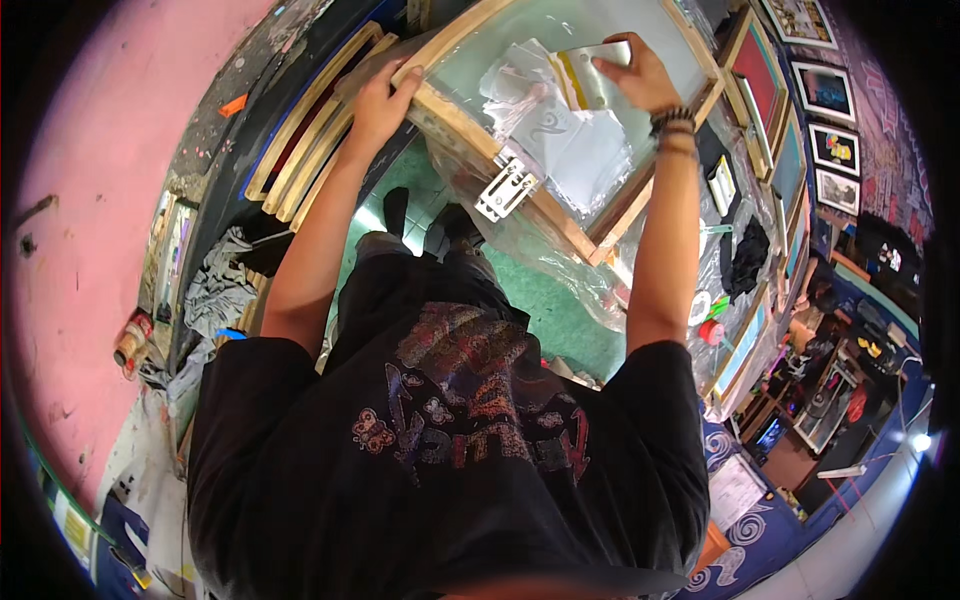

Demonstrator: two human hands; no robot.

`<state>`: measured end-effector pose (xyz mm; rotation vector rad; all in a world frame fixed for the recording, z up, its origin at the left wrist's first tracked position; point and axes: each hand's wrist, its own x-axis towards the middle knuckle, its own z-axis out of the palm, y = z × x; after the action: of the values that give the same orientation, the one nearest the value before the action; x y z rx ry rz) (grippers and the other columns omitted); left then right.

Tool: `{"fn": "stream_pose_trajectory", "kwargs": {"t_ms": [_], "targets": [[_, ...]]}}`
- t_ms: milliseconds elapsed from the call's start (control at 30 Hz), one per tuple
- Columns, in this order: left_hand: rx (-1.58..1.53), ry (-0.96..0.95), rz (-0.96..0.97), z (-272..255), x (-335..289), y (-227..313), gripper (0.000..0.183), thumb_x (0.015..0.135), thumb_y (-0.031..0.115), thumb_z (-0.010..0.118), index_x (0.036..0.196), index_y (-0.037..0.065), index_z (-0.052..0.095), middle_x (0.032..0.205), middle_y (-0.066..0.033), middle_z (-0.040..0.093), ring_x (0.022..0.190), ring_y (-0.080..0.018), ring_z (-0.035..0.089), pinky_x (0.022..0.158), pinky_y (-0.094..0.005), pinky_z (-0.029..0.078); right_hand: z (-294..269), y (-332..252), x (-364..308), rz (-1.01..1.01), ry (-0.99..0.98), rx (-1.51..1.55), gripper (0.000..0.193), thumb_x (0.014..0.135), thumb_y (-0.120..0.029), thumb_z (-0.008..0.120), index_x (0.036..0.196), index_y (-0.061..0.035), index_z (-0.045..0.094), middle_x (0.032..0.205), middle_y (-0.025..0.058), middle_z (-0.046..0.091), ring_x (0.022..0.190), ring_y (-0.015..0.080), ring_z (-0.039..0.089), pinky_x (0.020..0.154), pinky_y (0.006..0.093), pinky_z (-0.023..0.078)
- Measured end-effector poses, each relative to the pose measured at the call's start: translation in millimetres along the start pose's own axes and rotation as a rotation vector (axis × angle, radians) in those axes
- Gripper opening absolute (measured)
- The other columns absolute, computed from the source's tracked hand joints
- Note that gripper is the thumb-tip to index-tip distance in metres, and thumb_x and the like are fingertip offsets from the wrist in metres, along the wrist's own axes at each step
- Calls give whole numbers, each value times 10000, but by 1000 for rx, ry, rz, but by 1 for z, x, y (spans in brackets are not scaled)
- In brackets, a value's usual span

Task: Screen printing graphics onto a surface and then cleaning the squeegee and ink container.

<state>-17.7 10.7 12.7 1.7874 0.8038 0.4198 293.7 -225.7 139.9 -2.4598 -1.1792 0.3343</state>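
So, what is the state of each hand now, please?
Left hand: holding the wooden frame by its edge.
Right hand: holding a silver scraper.

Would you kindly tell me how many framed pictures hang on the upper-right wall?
4, in one column: the top picture, a bluish picture below it, then a black-and-yellow picture, and the lowest picture. Others may lie beyond the view.

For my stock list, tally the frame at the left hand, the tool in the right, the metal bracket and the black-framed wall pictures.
Wooden frame at left hand: 1
Silver tool in right hand: 1
Metal bracket: 1
Black-framed wall pictures: 4
Total: 7
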Motion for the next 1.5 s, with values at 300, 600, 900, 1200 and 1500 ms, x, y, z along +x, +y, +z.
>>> {"fn": "stream_pose_trajectory", "kwargs": {"t_ms": [300, 600, 900, 1200, 1500], "targets": [[73, 19, 63, -9, 2, -20, 661, 951, 553, 596, 1331, 13, 635, 1146, -279, 705, 1094, -407, 679, 962, -441, 506, 8, 79, 52, 405, -459, 522, 588, 899, -289, 786, 1370, -14, 567, 1292, 100, 652, 1185, 212, 616, 1017, 372, 496], [92, -17, 34, -8, 2, -18, 714, 957, 556, 595, 1355, -37, 609, 1221, -298, 684, 1175, -401, 659, 1019, -430, 484, -11, 98, 39, 522, -506, 367, 581, 899, -299, 786, 1360, -18, 572, 1237, 126, 672, 1183, 228, 622, 1021, 384, 495], [58, 8, 54, -5, 1, -19, 666, 957, 551, 605, 1341, 7, 626, 1150, -294, 700, 1119, -411, 667, 973, -437, 496, -27, 68, -69, 202, 44, -112, 547, 870, -382, 760, 1227, 3, 607, 1073, 234, 735, 1009, 401, 712, 897, 460, 555], [45, 70, 128, -3, 1, -16, 583, 962, 520, 609, 1290, 43, 668, 1090, -288, 714, 1084, -439, 673, 947, -452, 510, 4, 16, -80, 511, 152, -489, 561, 840, -354, 695, 1238, 7, 535, 978, 349, 703, 961, 524, 687, 862, 564, 558], [73, 9, 70, -6, 3, -21, 739, 942, 575, 619, 1374, -24, 600, 1183, -301, 694, 1133, -389, 674, 990, -427, 489, 14, -11, -40, 690, 158, -492, 580, 820, -251, 598, 1245, 114, 447, 1072, 380, 684, 1049, 516, 681, 956, 523, 543]]}}
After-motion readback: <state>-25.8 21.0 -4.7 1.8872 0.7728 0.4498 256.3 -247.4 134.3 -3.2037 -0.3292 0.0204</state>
